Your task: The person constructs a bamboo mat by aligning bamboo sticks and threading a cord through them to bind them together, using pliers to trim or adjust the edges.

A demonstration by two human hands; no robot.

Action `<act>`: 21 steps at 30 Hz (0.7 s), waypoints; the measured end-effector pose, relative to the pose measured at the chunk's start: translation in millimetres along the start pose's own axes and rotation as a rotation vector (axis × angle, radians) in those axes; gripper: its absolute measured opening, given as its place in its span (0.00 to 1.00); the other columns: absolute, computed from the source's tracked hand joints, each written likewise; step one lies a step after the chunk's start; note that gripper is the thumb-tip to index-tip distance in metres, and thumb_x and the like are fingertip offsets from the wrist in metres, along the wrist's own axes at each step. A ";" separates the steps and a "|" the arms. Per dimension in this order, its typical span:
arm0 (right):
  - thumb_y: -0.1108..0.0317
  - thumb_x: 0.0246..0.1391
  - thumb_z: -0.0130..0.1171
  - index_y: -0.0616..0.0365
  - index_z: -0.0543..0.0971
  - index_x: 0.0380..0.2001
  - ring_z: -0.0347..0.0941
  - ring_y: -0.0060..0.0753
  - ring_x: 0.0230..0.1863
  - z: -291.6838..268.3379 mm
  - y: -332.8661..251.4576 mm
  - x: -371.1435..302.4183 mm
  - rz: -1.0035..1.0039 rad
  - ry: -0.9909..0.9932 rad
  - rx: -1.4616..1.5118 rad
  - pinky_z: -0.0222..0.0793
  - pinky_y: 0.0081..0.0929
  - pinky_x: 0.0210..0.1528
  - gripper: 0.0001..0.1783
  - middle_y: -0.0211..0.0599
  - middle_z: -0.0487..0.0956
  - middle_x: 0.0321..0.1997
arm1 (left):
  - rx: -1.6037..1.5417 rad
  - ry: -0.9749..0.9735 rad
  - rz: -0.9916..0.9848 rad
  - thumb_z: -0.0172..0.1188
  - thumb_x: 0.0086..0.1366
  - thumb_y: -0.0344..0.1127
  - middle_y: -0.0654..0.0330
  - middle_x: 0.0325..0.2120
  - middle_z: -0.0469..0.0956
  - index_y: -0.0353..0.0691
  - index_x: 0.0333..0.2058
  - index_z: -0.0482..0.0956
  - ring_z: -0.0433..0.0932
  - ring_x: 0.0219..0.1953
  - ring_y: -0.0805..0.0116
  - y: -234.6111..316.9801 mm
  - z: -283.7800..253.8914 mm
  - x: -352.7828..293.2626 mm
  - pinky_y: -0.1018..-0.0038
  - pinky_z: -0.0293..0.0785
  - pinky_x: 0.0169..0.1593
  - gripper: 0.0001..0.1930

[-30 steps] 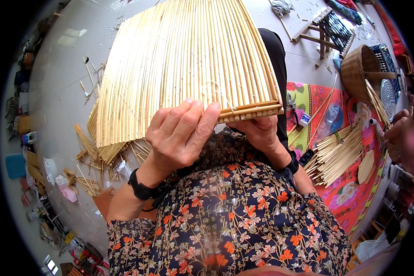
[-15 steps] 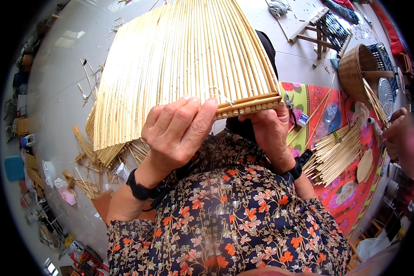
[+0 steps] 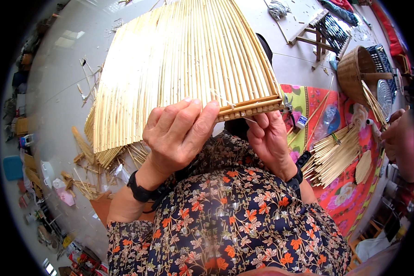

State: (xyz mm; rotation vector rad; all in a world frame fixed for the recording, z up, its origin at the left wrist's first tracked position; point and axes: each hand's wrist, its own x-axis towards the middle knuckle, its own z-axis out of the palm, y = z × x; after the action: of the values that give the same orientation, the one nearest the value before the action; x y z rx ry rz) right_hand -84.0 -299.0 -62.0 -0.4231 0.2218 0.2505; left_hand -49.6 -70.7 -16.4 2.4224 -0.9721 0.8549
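A large panel of pale straw-coloured stalks (image 3: 179,55), laid side by side, spreads out in front of me. My left hand (image 3: 177,133) is closed on its near edge, fingers on top and thumb hidden beneath. Two thin sticks (image 3: 250,105) lie along that edge, above the round cut ends of the stalks. White thread (image 3: 222,98) loops over the sticks just right of my left fingertips. Under the edge, my right hand (image 3: 272,138) has its fingers curled together. A short stretch of white thread runs from the stalk ends into them.
On the right, a red and yellow floral cloth (image 3: 338,202) carries a bundle of cut stalks (image 3: 338,158). Beyond it stand a woven basket (image 3: 352,73) and a folding stool (image 3: 324,34). Another person's hand (image 3: 402,142) shows at the right. Stalk scraps (image 3: 85,147) litter the floor at left.
My right hand has drawn slightly down from the panel's corner, and a stretch of white thread now shows between the edge and its fingers. My left hand keeps its hold.
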 end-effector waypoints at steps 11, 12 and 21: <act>0.62 0.74 0.53 0.50 0.74 0.39 0.61 0.14 0.18 -80.6 -47.2 -23.2 -0.052 0.286 -0.149 0.58 0.12 0.13 0.07 0.20 0.67 0.21 | -0.007 -0.010 0.011 0.75 0.52 0.28 0.62 0.38 0.81 0.40 0.48 0.86 0.83 0.41 0.63 1.2 -3.0 -3.2 0.70 0.73 0.39 0.22; 0.63 0.74 0.53 0.50 0.74 0.39 0.62 0.15 0.19 -81.8 -47.9 -23.2 -0.049 0.262 -0.118 0.60 0.13 0.15 0.07 0.21 0.67 0.22 | -0.018 -0.026 0.003 0.75 0.52 0.28 0.62 0.38 0.81 0.40 0.48 0.86 0.83 0.41 0.63 1.1 -3.7 -2.7 0.70 0.74 0.39 0.22; 0.62 0.75 0.51 0.49 0.73 0.39 0.63 0.15 0.19 -87.6 -72.3 -25.3 -0.050 0.207 -0.123 0.61 0.14 0.16 0.07 0.22 0.67 0.23 | 0.030 -0.141 -0.035 0.72 0.58 0.27 0.54 0.48 0.84 0.39 0.51 0.84 0.85 0.50 0.54 -0.4 1.9 -11.7 0.65 0.80 0.48 0.21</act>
State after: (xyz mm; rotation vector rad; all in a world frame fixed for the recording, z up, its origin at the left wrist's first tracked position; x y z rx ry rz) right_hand -101.3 -405.3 -106.0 -0.5761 0.3991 0.1713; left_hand -55.3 -65.9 -25.6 2.5461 -0.9701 0.6991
